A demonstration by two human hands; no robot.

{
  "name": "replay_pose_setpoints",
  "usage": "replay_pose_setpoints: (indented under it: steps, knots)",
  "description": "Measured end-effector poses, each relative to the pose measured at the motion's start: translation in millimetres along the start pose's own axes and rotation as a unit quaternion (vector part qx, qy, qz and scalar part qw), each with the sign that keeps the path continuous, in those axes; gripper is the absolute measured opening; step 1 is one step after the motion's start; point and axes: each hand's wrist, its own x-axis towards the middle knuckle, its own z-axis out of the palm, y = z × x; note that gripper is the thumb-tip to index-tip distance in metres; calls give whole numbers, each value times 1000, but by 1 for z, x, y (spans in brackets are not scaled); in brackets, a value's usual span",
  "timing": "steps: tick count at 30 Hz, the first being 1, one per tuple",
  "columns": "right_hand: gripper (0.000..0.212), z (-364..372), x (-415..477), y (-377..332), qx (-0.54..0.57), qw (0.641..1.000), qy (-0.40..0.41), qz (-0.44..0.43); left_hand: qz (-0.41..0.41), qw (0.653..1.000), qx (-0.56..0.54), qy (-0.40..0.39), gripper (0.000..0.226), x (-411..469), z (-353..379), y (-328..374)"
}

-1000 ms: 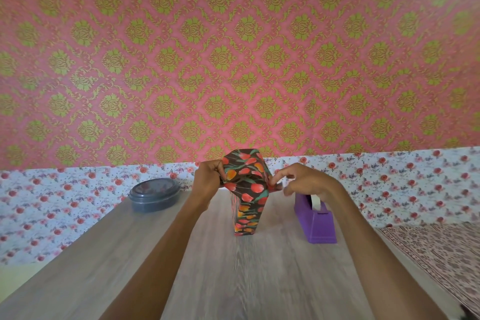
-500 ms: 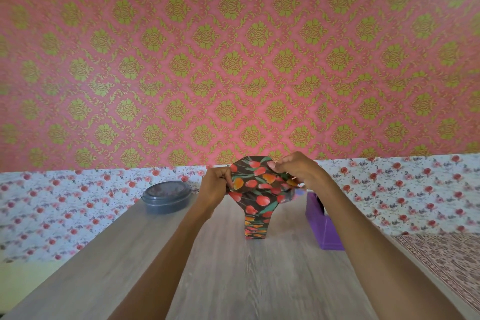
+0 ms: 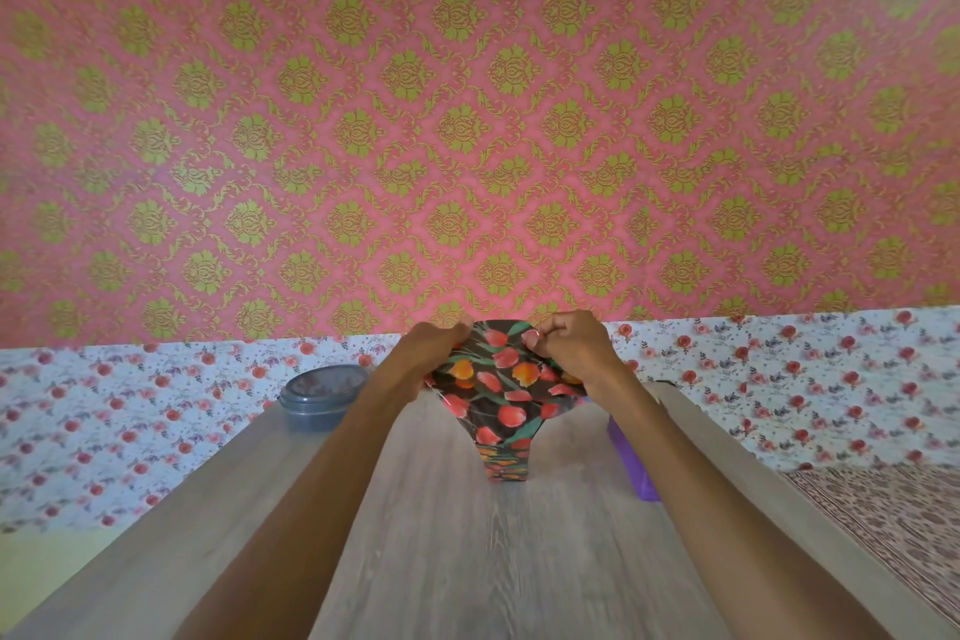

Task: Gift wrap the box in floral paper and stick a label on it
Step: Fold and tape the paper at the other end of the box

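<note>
wood table [image 3: 467,561] | left hand [image 3: 434,353], right hand [image 3: 569,348] pinch floral paper [image 3: 501,392]

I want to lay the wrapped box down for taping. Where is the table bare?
The widest bare patch of table runs from the box to the near edge. Another runs along the left edge, this side of the grey container. The far end is crowded: container, box, purple tape dispenser, and the left hand and right hand on the floral paper.

Box [image 3: 506,465] stands upright around the middle of the table [image 3: 467,561], wrapped in dark tulip-print paper [image 3: 498,390]. The paper's top end flares out wide above it.
</note>
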Motion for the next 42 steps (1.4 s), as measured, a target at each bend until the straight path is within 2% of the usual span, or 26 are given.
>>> replay_pose_setpoints:
  steps: [3, 9, 12, 20, 23, 26, 28, 34, 37, 40, 42]
  knots:
    - [10, 3, -8, 5, 4, 999, 19, -43, 15, 999, 17, 22, 45, 8, 4, -7]
    - [8, 1, -31, 26, -5, 994, 38, -102, 78, 996, 1, 37, 15, -3, 18, -32]
    - [10, 4, -49, 51, -22, 995, 30, -91, 87, 995, 5, 45, 13, -13, 33, -56]
    - [36, 9, -77, 104, -42, 996, -7, -75, 134, 987, 39, 77, 21, -27, 62, -113]
    - [34, 8, -83, 113, -47, 995, -27, -80, 142, 985, 81, 47, 22, -31, 64, -124]
    - [21, 3, -84, 124, -69, 993, -53, -84, 139, 979, 149, -3, 17, -32, 66, -138]
    - [26, -2, -85, 128, -96, 989, -73, -91, 134, 980, 146, -2, 15, -32, 66, -145]
    - [39, -14, -91, 133, -101, 985, -114, -83, 95, 973, 208, 17, 34, -27, 69, -143]
    - [33, -15, -93, 143, -112, 984, -116, -78, 96, 976, 197, 4, 63, -32, 71, -132]
    - [26, -13, -95, 147, -124, 985, -90, -82, 171, 964, 199, 29, 84, -35, 79, -120]
    - [22, -11, -94, 146, -122, 985, -85, -88, 240, 936, 246, 72, 78, -36, 85, -110]
